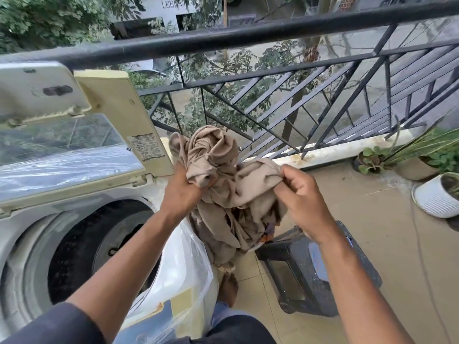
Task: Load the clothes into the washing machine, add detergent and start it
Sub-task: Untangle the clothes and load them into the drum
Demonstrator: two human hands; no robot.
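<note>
A crumpled beige garment (223, 170) hangs in the air between my two hands, to the right of the washing machine. My left hand (182, 187) grips a bunched part of it near the top. My right hand (300, 192) pinches a fold at its right side. The lower part of the cloth drapes down toward the floor. The top-loading washing machine (29, 219) stands at the left with its lid (74, 135) raised. Its dark drum (99, 247) is open, with something dark lying inside.
A black metal railing (273, 78) runs along the balcony edge behind the cloth. A dark plastic stool (315, 271) stands on the tiled floor below my right arm. Potted plants (437, 194) sit at the far right. Clear plastic wrap (183, 269) covers the machine's right side.
</note>
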